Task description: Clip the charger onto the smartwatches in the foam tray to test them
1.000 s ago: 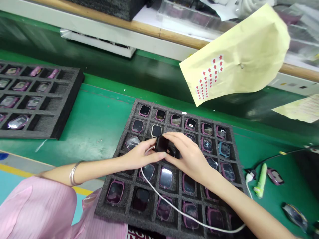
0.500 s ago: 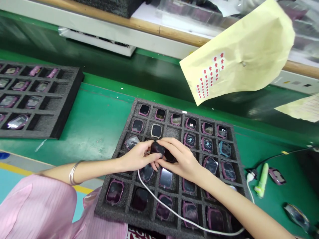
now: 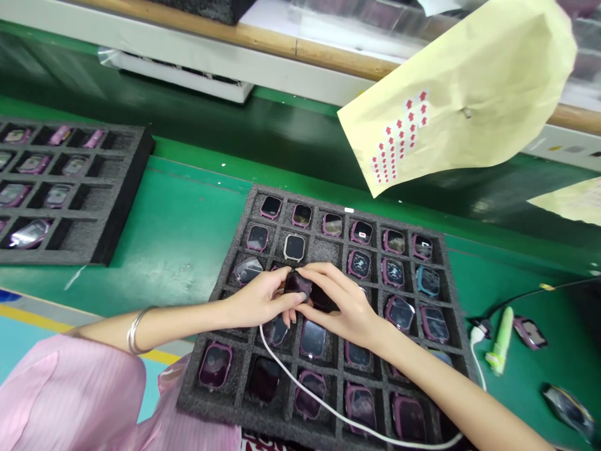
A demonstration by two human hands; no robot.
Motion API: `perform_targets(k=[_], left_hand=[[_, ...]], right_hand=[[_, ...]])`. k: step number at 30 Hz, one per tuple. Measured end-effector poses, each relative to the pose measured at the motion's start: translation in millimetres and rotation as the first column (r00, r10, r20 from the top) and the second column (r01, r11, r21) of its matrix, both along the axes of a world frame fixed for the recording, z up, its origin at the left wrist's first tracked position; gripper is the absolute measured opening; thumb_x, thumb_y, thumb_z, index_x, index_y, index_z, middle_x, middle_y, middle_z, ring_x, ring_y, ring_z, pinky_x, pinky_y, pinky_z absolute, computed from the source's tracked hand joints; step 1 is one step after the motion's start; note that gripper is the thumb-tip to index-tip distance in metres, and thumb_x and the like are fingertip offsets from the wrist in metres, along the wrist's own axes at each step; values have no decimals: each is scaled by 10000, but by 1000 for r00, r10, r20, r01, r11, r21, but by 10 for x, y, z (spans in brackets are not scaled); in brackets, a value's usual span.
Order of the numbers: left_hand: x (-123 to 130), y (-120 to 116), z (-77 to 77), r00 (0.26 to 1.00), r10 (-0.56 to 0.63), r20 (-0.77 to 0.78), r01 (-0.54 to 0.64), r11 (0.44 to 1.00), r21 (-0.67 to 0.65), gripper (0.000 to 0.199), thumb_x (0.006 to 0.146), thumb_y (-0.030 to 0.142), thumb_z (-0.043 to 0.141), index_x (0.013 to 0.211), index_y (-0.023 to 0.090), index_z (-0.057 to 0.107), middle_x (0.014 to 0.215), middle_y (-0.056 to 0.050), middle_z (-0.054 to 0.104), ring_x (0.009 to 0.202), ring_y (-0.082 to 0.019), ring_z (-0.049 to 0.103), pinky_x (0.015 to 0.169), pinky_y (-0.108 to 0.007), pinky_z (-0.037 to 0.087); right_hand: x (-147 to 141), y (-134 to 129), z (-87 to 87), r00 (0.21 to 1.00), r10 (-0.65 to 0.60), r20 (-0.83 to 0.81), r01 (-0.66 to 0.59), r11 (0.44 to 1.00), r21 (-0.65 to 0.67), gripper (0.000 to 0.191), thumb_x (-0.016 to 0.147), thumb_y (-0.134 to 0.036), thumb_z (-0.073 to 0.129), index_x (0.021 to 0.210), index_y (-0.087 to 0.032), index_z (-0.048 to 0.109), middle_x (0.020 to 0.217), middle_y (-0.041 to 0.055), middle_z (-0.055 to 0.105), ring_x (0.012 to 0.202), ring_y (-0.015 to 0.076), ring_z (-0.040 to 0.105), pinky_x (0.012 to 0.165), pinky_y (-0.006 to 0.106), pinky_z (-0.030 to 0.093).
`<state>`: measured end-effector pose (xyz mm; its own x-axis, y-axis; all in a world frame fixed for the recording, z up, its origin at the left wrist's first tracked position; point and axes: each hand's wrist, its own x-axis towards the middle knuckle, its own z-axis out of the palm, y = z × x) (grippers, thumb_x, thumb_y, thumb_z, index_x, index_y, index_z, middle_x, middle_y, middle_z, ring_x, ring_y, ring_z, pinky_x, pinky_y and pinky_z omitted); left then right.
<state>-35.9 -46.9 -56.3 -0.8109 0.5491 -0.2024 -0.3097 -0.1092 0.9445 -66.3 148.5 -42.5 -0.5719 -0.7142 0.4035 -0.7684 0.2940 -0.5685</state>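
Both hands hold one dark smartwatch above the middle of a grey foam tray. My left hand grips its left side, thumb across the lower part of the screen. From the right, my right hand closes on the watch with its fingers along the top and the thumb below. A white cable runs out from under my left hand and loops over the tray to the right; where it ends under the fingers is hidden. Close behind the hands, a light-framed watch lies in its compartment.
Purple-framed watches fill many compartments around the hands. A second foam tray with watches stands at the left. On the right lie a green pen-like tool, a loose watch case and a dark wrapped item. Yellow paper hangs from the shelf.
The view has shifted slightly. Both hands keep their grip on the watch, whose screen is tilted a little differently.
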Motion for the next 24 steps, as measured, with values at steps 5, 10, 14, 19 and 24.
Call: perform_targets(k=[5,10,14,19,24], left_hand=[[8,6,5,996,-44,-76,39,997,-71,212,907,336,527,1002,154,474,568,42,573,471,-109,583,478,-202,489],[-12,-22,23,998,-47,46,48,998,-32,264,887,383,552,966,136,506,452,76,518,312,-68,447,327,-143,370],[-61,-55,65,988,-57,141,53,998,37,285,863,404,583,861,123,538,420,58,529,272,-50,392,288,-130,282],[-106,-70,91,949,-72,306,-6,969,246,266,848,350,613,787,95,574,688,-103,712,284,-18,366,274,-153,170],[-125,-68,58,882,-175,437,-41,896,443,225,843,297,626,797,77,612,745,-155,734,320,-29,407,298,-163,174]], right_hand=[[13,35,27,995,-4,-99,5,1000,13,453,842,-178,663,1262,-134,498,1095,168,603,968,266,610,802,408,557],[25,-7,18,998,-58,-34,58,998,-8,443,829,-222,690,1232,-145,523,1069,154,615,940,264,612,778,415,547],[20,-74,22,980,-79,182,100,989,-108,450,782,-239,751,1191,-171,578,1052,115,619,947,237,611,815,381,533],[-4,-104,71,780,-51,624,221,955,-198,371,799,-319,732,1144,-207,651,1037,87,629,893,207,621,774,340,540],[10,-118,31,517,28,856,361,899,-247,237,841,-309,689,1067,-244,713,933,40,671,772,153,634,767,293,528]])
